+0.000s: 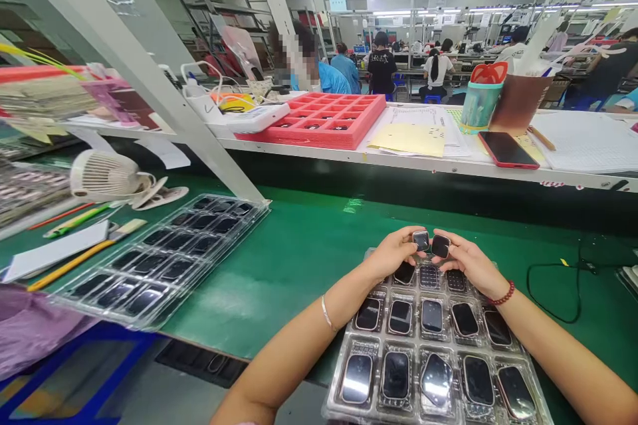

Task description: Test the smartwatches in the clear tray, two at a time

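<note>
a green workbench (279, 285) holds two clear plastic trays of watch bodies, with a red foam tray (349, 136) on the shelf beyond. the nearer tray (333, 405) shows two full rows of five. just above it, the left hand (391, 254) pinches one dark watch body (421, 240) and the right hand (471, 262) pinches a second watch body (440, 246), nearly touching.

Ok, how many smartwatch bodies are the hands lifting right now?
2 smartwatch bodies: one pinched in the left hand, one in the right hand, side by side above the clear tray. Fingers could hide another, but none shows.
</note>
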`<state>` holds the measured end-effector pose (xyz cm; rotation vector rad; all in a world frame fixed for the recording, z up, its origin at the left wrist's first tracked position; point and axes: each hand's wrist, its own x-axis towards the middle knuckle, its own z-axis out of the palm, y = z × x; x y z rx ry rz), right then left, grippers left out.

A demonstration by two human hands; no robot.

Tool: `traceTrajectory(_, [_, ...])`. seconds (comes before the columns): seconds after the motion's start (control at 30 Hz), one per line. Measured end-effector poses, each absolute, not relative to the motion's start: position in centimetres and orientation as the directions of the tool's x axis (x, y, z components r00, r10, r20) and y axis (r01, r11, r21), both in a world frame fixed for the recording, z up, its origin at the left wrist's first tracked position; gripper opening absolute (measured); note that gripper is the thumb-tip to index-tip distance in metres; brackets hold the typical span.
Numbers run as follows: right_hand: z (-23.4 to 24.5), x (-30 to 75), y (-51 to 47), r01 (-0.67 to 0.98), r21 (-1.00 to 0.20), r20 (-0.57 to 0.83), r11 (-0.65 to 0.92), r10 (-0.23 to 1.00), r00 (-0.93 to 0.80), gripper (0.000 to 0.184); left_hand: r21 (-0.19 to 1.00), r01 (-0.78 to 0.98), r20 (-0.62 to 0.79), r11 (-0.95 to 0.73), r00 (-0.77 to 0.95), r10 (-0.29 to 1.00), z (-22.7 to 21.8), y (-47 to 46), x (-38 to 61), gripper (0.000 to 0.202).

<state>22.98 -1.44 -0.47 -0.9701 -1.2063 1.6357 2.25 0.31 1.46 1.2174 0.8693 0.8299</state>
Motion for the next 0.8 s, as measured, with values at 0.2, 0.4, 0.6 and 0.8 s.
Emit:
traceTrajectory(0.2, [-0.46,22.82,-1.58,-0.098,-0.995,-0.005,-0.034,0.958,-0.288,0.043,0.995,0.014,-0.092,0.096,0.454,0.886,1.1,0.33,2.48,0.044])
traceTrajectory(0.4, [0.12,22.89,-1.96,-0.082,-0.996,0.059,0.033,0.94,-0.337,0.039,0.997,0.036,-0.079,0.07,0.449,0.89,1.32,0.21,2.43,0.04])
traceTrajectory(0.6, [0.21,23.09,-2.04,-0.12,-0.993,0.041,-0.001,0.938,-0.344,0.024,0.996,0.063,-0.082,0.06,0.43,0.899,1.44,0.1,2.35,0.03])
traceTrajectory(0.8, [0.26,22.82,-1.96,-0.059,-0.998,0.016,-0.002,0.953,-0.301,0.024,0.998,0.027,-0.065,0.059,0.44,0.896,1.54,0.04,2.39,0.032])
